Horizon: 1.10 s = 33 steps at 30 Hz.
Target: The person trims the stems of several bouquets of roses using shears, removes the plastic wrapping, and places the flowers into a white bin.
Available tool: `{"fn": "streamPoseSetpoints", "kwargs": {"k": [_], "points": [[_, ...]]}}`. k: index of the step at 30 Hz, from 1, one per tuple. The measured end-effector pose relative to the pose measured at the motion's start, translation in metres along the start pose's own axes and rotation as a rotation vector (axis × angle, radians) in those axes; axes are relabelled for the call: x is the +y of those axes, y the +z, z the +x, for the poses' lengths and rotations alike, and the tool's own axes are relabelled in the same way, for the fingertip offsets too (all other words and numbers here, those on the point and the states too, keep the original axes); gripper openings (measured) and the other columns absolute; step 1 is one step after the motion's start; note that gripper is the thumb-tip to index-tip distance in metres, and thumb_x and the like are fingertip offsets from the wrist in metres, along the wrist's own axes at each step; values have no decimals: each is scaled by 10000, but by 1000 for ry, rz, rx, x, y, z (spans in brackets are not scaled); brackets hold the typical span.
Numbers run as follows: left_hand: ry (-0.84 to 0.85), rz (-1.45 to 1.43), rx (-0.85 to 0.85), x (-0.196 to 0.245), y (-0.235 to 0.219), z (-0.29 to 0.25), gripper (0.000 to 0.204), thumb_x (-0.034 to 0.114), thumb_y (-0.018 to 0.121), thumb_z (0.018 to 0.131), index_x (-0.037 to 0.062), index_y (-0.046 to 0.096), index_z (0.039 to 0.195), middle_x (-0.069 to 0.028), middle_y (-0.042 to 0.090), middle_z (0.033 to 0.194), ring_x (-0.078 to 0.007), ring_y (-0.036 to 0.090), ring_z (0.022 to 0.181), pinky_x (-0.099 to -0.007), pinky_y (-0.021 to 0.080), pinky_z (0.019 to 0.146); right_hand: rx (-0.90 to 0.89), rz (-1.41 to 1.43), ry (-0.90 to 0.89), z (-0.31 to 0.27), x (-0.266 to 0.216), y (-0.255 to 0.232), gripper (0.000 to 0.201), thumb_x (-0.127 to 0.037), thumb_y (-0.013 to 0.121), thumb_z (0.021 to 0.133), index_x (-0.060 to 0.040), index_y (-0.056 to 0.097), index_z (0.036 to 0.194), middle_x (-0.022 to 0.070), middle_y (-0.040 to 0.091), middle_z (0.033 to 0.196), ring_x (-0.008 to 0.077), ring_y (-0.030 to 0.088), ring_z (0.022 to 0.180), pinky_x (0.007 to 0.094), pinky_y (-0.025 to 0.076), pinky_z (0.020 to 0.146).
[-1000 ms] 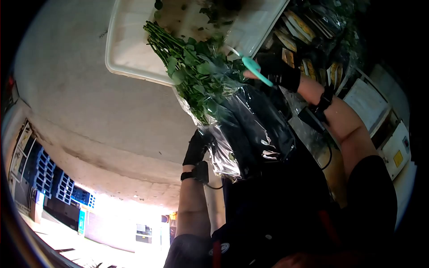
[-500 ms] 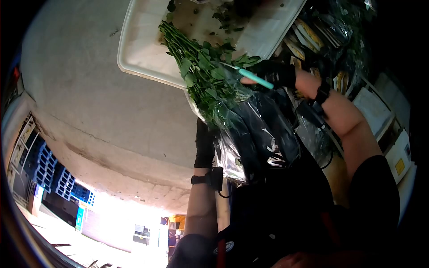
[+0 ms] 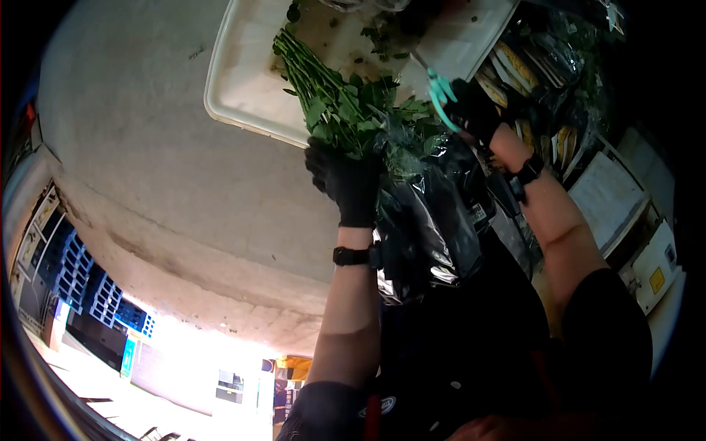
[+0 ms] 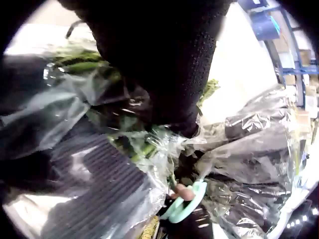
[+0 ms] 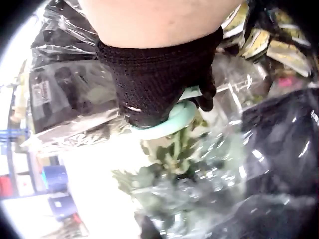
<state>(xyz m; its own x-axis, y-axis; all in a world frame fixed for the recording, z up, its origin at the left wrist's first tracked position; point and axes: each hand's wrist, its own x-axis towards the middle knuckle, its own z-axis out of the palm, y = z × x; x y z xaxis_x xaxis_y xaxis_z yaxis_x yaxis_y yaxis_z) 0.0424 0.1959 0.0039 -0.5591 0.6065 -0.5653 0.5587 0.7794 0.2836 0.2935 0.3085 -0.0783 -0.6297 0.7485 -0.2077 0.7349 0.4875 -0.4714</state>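
A bunch of leafy green stems (image 3: 323,88) lies with its cut ends over the white tray. Clear and black plastic wrap (image 3: 434,220) covers its lower part, against the person's body. My left hand (image 3: 346,180), in a black glove, grips the stems from the side near the mouth of the wrap; its fingertips are partly hidden among the leaves. To the right, my gloved right hand (image 3: 474,110) holds scissors (image 3: 441,95) by their teal ring handles, blades pointing over the tray. A bare fingertip shows by the teal handle (image 4: 189,206) in the left wrist view.
The white tray (image 3: 220,95) holds scattered leaves and dirty patches. More plastic-wrapped bundles and yellow-edged packets (image 3: 515,62) sit to the right. A pale box with a yellow label (image 3: 657,279) stands farther right. Grey concrete floor (image 3: 147,147) spreads on the left.
My left hand has moved up from the side of the wrap onto the leafy stems. My right hand with the scissors has drawn away from the leaves, blades turned upward.
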Motion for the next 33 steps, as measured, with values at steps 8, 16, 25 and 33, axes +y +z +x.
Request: {"fn": "streamPoseSetpoints", "kwargs": {"k": [8, 16, 25, 33], "points": [[-149, 43, -141, 54, -8, 99, 1064, 523, 728, 624, -56, 226, 1363, -262, 454, 1240, -383, 450, 1162, -463, 379, 950, -220, 1018, 312, -50, -32, 28, 158, -185, 606, 842, -51, 546, 899, 73, 547, 757, 176, 542, 648, 302, 436, 577], [475, -318, -237, -31, 1, 143, 266, 205, 713, 700, 12, 642, 867, -159, 636, 835, -280, 631, 765, -378, 498, 649, -364, 2094, 722, -55, -95, -20, 222, -241, 429, 953, -63, 517, 853, 57, 530, 680, 161, 526, 570, 284, 415, 525], [559, -231, -178, -1, -24, 109, 171, 209, 612, 790, 106, 668, 914, -69, 665, 744, -203, 632, 626, -309, 485, 593, -173, 1781, 460, -75, -150, -45, 144, -128, 620, 801, -26, 531, 848, 64, 547, 753, 172, 543, 670, 285, 453, 622], [398, -445, -177, -19, -61, 65, 221, 95, 538, 856, -8, 659, 1010, -107, 684, 904, -152, 647, 768, -274, 492, 694, -195, 766, 307, -38, -139, -51, 279, -230, 713, 749, -33, 552, 864, 95, 546, 728, 277, 559, 692, 374, 433, 602]]}}
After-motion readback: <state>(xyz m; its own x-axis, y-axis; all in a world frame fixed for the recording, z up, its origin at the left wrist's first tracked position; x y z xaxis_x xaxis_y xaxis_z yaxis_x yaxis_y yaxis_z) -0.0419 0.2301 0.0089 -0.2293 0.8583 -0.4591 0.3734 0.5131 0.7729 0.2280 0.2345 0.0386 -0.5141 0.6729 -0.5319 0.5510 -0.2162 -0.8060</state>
